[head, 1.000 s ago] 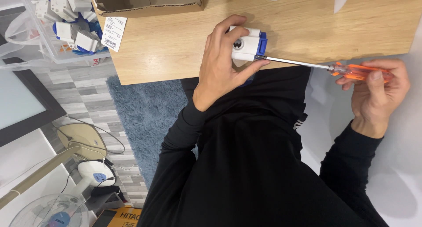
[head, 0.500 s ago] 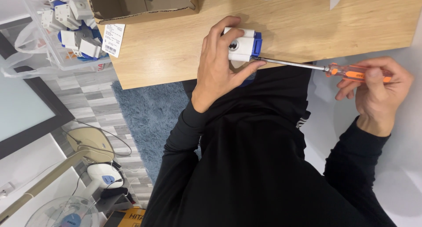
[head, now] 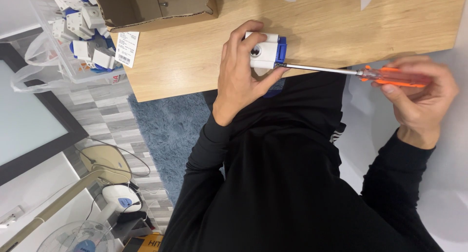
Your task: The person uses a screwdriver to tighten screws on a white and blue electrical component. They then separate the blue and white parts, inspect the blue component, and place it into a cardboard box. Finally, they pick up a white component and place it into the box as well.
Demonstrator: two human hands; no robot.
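Note:
My left hand (head: 241, 74) grips a small white and blue plastic block (head: 265, 50) against the front edge of the wooden table (head: 195, 52). My right hand (head: 421, 98) holds a screwdriver (head: 360, 73) by its orange handle, off the table's edge at the right. The long metal shaft runs left, and its tip meets the blue end of the block. Both arms wear black sleeves.
A clear plastic bin (head: 73, 32) holding several similar white and blue parts stands at the table's left end. An open cardboard box (head: 156, 5) sits beside it. Below the table lie a blue rug (head: 168, 130), grey floor tiles, a lamp and a fan.
The view has shifted slightly. Both hands keep their grip, and the screwdriver stays pressed into the block; my right hand's fingers have shifted a little on the handle.

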